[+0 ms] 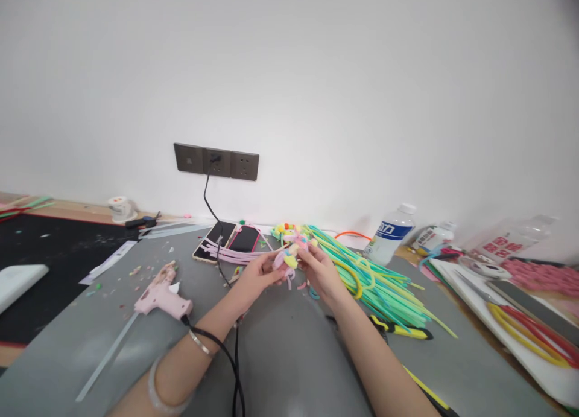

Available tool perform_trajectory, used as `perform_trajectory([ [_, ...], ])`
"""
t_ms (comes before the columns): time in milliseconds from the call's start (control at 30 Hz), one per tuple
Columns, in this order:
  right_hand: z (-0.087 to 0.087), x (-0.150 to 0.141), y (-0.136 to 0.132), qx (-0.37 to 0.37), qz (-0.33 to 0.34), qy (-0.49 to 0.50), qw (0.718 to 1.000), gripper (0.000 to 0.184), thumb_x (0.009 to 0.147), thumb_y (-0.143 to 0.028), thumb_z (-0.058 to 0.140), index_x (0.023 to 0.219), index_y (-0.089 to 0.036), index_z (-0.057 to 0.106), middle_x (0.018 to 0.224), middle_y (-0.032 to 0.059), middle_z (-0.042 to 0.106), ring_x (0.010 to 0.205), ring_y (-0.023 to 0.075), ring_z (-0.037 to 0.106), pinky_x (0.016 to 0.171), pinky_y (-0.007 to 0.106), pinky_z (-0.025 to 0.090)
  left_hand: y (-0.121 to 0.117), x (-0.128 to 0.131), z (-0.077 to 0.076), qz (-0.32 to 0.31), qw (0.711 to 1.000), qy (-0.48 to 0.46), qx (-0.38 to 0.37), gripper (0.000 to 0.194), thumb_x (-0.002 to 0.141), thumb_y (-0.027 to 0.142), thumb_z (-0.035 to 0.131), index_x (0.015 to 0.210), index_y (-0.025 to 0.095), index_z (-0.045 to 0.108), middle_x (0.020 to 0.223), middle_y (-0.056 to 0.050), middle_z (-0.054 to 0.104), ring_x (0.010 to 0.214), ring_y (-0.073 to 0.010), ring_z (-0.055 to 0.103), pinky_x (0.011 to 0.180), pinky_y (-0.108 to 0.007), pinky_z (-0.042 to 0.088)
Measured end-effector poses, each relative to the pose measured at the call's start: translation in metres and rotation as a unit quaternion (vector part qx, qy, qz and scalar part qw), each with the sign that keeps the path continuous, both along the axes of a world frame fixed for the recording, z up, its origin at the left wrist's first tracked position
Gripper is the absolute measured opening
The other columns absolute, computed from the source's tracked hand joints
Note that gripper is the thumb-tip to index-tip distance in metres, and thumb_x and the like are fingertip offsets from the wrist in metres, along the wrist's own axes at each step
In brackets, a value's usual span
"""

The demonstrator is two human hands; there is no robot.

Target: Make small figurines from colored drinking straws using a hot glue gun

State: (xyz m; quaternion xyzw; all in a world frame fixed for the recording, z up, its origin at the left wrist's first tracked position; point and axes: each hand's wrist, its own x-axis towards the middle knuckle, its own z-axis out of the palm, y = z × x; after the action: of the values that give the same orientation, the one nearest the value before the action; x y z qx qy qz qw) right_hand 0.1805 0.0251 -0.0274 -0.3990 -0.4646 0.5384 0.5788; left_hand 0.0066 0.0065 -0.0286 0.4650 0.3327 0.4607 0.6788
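Both my hands meet over the middle of the grey mat [280,356]. My left hand [259,274] and my right hand [320,267] pinch a small fuzzy craft piece [289,258] made of pink, yellow and blue pipe cleaner, held between the fingertips just above the mat. Pale pink pipe cleaners [230,254] lie behind the left hand. A pile of green and yellow pipe cleaners [380,281] lies right of the right hand.
A pink glue gun [163,297] lies at the left, its black cord running toward me. Two phones [228,239] rest below a wall socket strip [216,162]. A water bottle [389,233], yellow-handled pliers [400,327], glue sticks and a white tray [511,320] surround the mat.
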Motion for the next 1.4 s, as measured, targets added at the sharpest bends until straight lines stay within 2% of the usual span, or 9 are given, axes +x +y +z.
perform_trajectory([
  [200, 0.027, 0.007, 0.030, 0.008, -0.018, -0.030, 0.999, 0.033, 0.065, -0.046, 0.083, 0.081, -0.021, 0.068, 0.078, 0.0023, 0.069, 0.069, 0.0172, 0.060, 0.059, 0.028, 0.043, 0.002, 0.002, -0.009, 0.007, 0.999, -0.017, -0.046, 0.067, 0.063, 0.028, 0.090, 0.122, 0.016, 0.060, 0.105, -0.014, 0.076, 0.084, -0.0198, 0.071, 0.072, -0.028, 0.050],
  [467, 0.058, -0.018, 0.123, 0.042, -0.035, -0.124, 0.991, 0.021, 0.076, -0.031, 0.077, 0.091, -0.021, 0.066, 0.085, 0.0009, 0.070, 0.077, 0.0162, 0.064, 0.065, 0.026, 0.045, 0.006, 0.001, -0.012, 0.048, 0.997, -0.027, -0.058, 0.060, 0.070, 0.034, 0.086, 0.122, 0.019, 0.060, 0.114, -0.014, 0.073, 0.092, -0.0201, 0.070, 0.077, -0.029, 0.049],
  [567, 0.051, -0.032, 0.150, 0.028, -0.024, -0.165, 0.986, 0.018, 0.089, -0.027, 0.070, 0.101, -0.015, 0.065, 0.095, 0.0040, 0.069, 0.082, 0.0170, 0.066, 0.072, 0.031, 0.054, 0.003, 0.001, -0.008, -0.010, 0.999, 0.040, -0.024, 0.049, 0.074, 0.047, 0.079, 0.110, 0.016, 0.066, 0.105, -0.012, 0.075, 0.088, -0.0194, 0.068, 0.072, -0.027, 0.046],
  [633, 0.044, -0.038, 0.161, 0.023, -0.013, -0.183, 0.983, 0.022, 0.095, -0.029, 0.063, 0.111, -0.014, 0.064, 0.108, 0.0067, 0.067, 0.090, 0.0188, 0.067, 0.078, 0.037, 0.057, -0.001, 0.001, -0.002, -0.104, 0.991, 0.079, 0.021, 0.046, 0.080, 0.058, 0.069, 0.099, 0.016, 0.070, 0.095, -0.010, 0.075, 0.077, -0.0171, 0.066, 0.066, -0.025, 0.043],
  [767, 0.029, -0.038, 0.170, 0.025, 0.016, -0.203, 0.979, 0.027, 0.096, -0.030, 0.062, 0.119, -0.015, 0.062, 0.118, 0.0086, 0.065, 0.098, 0.0213, 0.067, 0.083, 0.041, 0.058, -0.011, -0.003, 0.013, -0.206, 0.971, 0.094, 0.072, 0.056, 0.079, 0.069, 0.061, 0.064, 0.015, 0.066, 0.060, -0.004, 0.063, 0.059, -0.0148, 0.057, 0.065, -0.027, 0.043],
  [933, 0.014, -0.029, 0.169, 0.040, 0.051, -0.199, 0.978, 0.027, 0.096, -0.029, 0.063, 0.118, -0.015, 0.062, 0.117, 0.0084, 0.065, 0.098, 0.0215, 0.067, 0.082, 0.041, 0.058, -0.018, -0.005, 0.021, -0.366, 0.920, 0.116, 0.082, 0.056, 0.075, 0.070, 0.064, 0.059, 0.017, 0.064, 0.058, -0.001, 0.060, 0.055, -0.0133, 0.056, 0.065, -0.027, 0.047],
  [1233, 0.006, -0.029, 0.168, 0.093, 0.048, -0.171, 0.980, 0.022, 0.095, -0.028, 0.064, 0.112, -0.014, 0.064, 0.110, 0.0069, 0.067, 0.094, 0.0197, 0.068, 0.080, 0.038, 0.058, -0.011, 0.001, 0.002, -0.296, 0.948, 0.095, 0.072, 0.050, 0.078, 0.065, 0.067, 0.091, 0.017, 0.067, 0.079, -0.006, 0.070, 0.068, -0.0139, 0.059, 0.071, -0.027, 0.046],
  [1333, 0.001, -0.032, 0.171, 0.096, 0.054, -0.171, 0.979, 0.023, 0.095, -0.028, 0.064, 0.114, -0.014, 0.063, 0.113, 0.0074, 0.067, 0.096, 0.0205, 0.067, 0.081, 0.039, 0.058, -0.012, 0.000, 0.001, -0.342, 0.933, 0.099, 0.060, 0.058, 0.077, 0.066, 0.068, 0.112, 0.020, 0.062, 0.088, -0.007, 0.073, 0.073, -0.0140, 0.061, 0.075, -0.028, 0.046],
  [1400, -0.005, -0.032, 0.174, 0.093, 0.059, -0.173, 0.979, 0.025, 0.095, -0.029, 0.064, 0.116, -0.014, 0.063, 0.114, 0.0078, 0.066, 0.096, 0.0207, 0.067, 0.081, 0.040, 0.058, -0.013, -0.002, 0.002, -0.378, 0.918, 0.105, 0.060, 0.061, 0.073, 0.068, 0.069, 0.111, 0.020, 0.062, 0.091, -0.008, 0.072, 0.075, -0.0145, 0.062, 0.080, -0.030, 0.048],
])
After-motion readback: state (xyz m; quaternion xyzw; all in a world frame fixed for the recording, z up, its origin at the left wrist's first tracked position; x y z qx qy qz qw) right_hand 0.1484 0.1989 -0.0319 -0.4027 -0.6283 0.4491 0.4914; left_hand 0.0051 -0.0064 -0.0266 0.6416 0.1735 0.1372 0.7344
